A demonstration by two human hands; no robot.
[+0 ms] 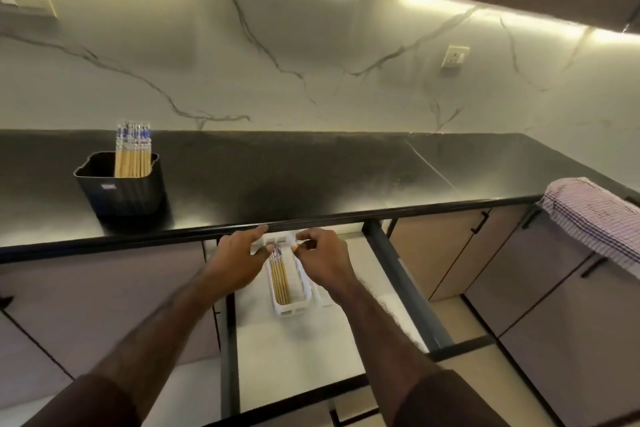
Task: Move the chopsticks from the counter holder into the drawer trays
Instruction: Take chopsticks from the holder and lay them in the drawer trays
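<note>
A bundle of wooden chopsticks with blue-patterned tops lies lengthwise in a narrow white tray inside the open drawer, just below the middle of the frame. More chopsticks stand upright in a black holder on the dark counter, left of centre.

Both hands hover at the far end of the tray. The left hand has loosely spread fingers, thumb close to the chopstick tops. The right hand has its fingers curled, thumb and forefinger nearly meeting; whether either hand is actually holding a chopstick cannot be made out.

The likely risks: a nudge could roll chopsticks over the low tray wall, or knuckles could catch the counter edge just above.

A small label on the holder is too blurred to read. A checked cloth hangs at the right edge.
</note>
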